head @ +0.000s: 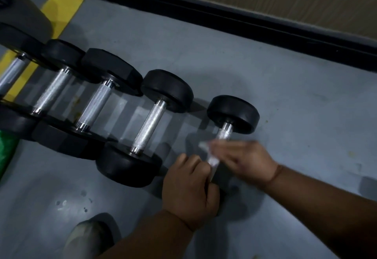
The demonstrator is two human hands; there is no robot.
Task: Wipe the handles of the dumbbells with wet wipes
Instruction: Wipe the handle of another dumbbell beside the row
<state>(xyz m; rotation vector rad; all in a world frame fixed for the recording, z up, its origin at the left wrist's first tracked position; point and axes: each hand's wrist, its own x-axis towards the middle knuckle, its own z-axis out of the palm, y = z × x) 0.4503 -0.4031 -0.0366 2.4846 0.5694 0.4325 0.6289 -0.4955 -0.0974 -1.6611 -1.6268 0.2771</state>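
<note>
Dumbbells lie in a row on the grey floor [285,87], and from our head camera we see five of them side by side, black heads and knurled steel handles. We work on the rightmost dumbbell [233,113], set slightly apart from its neighbour [151,124]. Our left hand [189,189] sits curled over its near head, fingers bent down against it, steadying it. Our right hand [244,160] is blurred; its fingers seem to pinch a white wet wipe [210,154] against the handle [223,134], though we cannot tell the grip exactly. A yellow floor stripe [61,11] runs behind the row, a black skirting [244,17] beyond.
</note>
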